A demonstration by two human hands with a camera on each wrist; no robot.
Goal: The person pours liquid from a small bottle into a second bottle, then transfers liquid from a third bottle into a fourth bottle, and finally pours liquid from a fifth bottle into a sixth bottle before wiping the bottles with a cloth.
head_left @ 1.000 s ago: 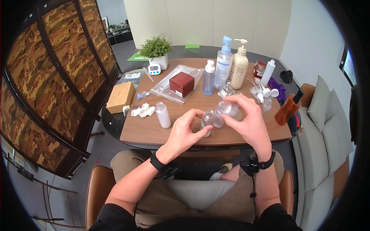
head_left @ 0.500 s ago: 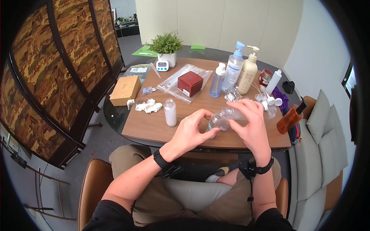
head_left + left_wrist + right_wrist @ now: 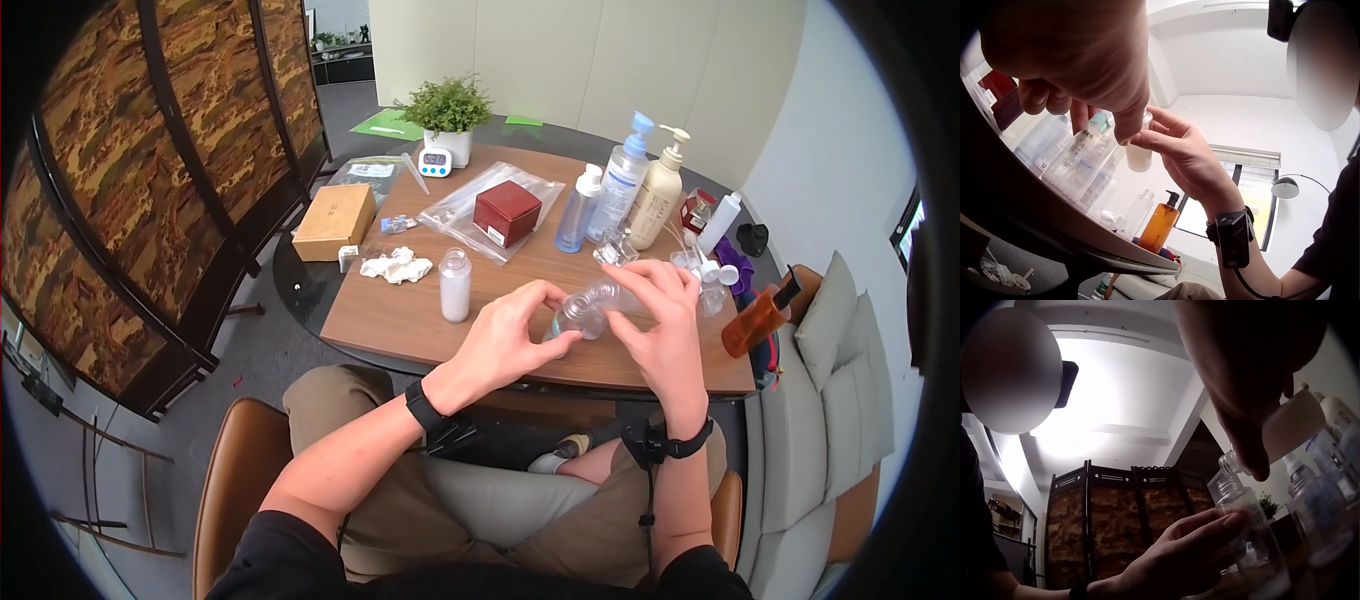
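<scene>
Steady the upright clear bottle (image 3: 1260, 556), held in the left fingers (image 3: 545, 350) near the counter's (image 3: 390, 315) front edge; gently tip the tilted bottle (image 3: 1297, 425), gripped in the right fingers (image 3: 640, 283), centring it over the lower mouth to limit likely spills

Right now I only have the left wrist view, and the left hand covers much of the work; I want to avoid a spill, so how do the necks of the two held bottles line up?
Observer: The right wrist view shows the tilted bottle with its neck right at the mouth of the lower bottle; whether they touch, I can't tell.
Operator: Thanks. Is anything that could tip standing on the far side of the left hand, outside my picture?
Observer: Yes. In the head view, a whitish bottle stands upright on the table, to the left of the left hand.
</scene>
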